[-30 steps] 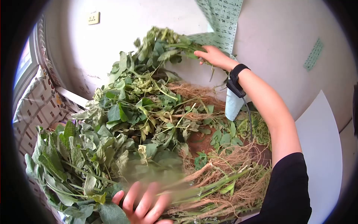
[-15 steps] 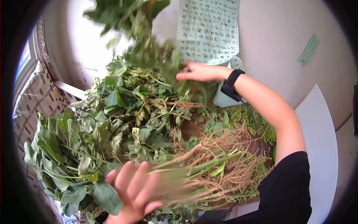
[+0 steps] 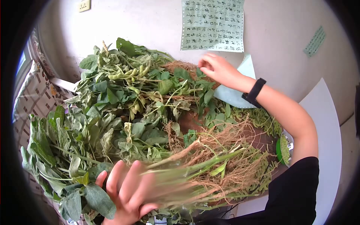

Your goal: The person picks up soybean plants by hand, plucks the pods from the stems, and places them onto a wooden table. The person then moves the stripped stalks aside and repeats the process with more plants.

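Two heaps of leafy plants with pods and roots lie on a reddish-brown table (image 3: 189, 122), one nearer to the person and one farther, against the wall (image 3: 281, 45). The left hand (image 3: 129, 191) is placed low, over the near plants (image 3: 195, 168), its fingers spread apart and pointing away from the body, with the thumb to the right. The stems beside it are blurred, so I cannot tell if this hand grips them or only lies on them. To the left of this hand there are many broad, partly wilted leaves (image 3: 99, 200); to the right, the stems run toward a tangle of brown roots (image 3: 232, 180). The right hand (image 3: 221, 71) is raised near the right end of the far plants (image 3: 142, 90) – its fingers are loosely bent, a gap is left between them and the thumb, and I see nothing held in it. In the far heap, pale green pods (image 3: 129, 74) show among the leaves. On the right wrist there is a black band (image 3: 255, 92). Below the right hand, a piece of pale blue-green paper (image 3: 234, 98) stands beside the plants. Above, a written sheet (image 3: 213, 26) hangs on the wall, and near the right forearm a green-sided bowl (image 3: 285, 148) is partly visible.
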The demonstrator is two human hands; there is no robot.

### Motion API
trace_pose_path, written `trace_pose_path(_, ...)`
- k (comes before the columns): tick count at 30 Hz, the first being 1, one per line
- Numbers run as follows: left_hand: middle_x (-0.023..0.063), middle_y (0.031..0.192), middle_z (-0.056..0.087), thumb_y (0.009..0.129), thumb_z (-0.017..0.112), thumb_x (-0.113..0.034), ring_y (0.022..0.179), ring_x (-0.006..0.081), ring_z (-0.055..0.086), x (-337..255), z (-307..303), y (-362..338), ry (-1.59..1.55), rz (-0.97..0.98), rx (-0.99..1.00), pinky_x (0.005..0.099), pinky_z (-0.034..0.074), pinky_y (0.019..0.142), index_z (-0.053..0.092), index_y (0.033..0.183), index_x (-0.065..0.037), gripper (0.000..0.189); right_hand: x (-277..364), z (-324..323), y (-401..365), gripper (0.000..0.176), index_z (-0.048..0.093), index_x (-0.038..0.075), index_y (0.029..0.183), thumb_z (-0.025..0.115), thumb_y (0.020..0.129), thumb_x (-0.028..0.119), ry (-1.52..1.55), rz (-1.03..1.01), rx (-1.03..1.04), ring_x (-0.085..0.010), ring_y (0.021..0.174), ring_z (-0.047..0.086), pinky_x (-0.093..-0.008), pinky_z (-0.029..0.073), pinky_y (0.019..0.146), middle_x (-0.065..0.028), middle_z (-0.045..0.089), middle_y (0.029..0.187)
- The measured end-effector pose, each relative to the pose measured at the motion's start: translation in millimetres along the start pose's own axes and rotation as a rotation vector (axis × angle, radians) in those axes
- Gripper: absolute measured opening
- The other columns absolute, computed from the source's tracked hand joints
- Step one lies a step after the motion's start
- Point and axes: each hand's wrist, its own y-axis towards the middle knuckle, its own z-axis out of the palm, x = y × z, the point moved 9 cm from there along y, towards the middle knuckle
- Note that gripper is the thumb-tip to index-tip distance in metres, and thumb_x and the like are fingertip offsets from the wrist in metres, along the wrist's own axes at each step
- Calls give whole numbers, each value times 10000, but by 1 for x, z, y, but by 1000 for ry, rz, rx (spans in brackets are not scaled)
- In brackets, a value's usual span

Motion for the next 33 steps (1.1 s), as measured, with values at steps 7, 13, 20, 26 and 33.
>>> trace_pose_path(7,102,1345,522,924,389,-580,1246,318,450,-1,-4,0,2,-27,40,461,253,1066,553,1299,-190,566,18,69,16,409,506,37,1258,512,853,91,-18,-182,262,-296,1077,559,-404,439,915,-185,563,1160)
trace_pose_path(13,66,1351,531,899,421,-611,1259,326,423,-4,-1,-3,13,-41,84,491,219,1083,584,1278,-211,575,32,51,50,275,621,27,1080,505,852,128,120,-221,111,-341,943,616,-411,476,835,-180,665,958)
trace_pose_path(20,81,1405,475,916,327,-644,1301,351,382,-1,2,-8,17,-45,106,542,217,1065,558,1296,-192,634,37,86,34,219,618,21,807,623,828,239,-262,-229,307,-335,904,608,-446,499,752,-157,629,866)
trace_pose_path(26,80,1406,473,916,329,-642,1302,351,377,-2,0,-8,18,-26,64,542,214,1071,552,1312,-185,644,38,-4,41,171,581,45,881,553,909,211,-287,-244,-53,-305,789,640,-416,502,706,-122,651,831)
trace_pose_path(33,89,1414,458,916,336,-630,1313,343,366,-2,-1,-5,29,-46,23,542,191,1092,510,1358,-149,676,20,-95,60,207,618,17,890,545,953,200,300,-107,-209,-119,748,614,-279,482,717,-40,665,779)
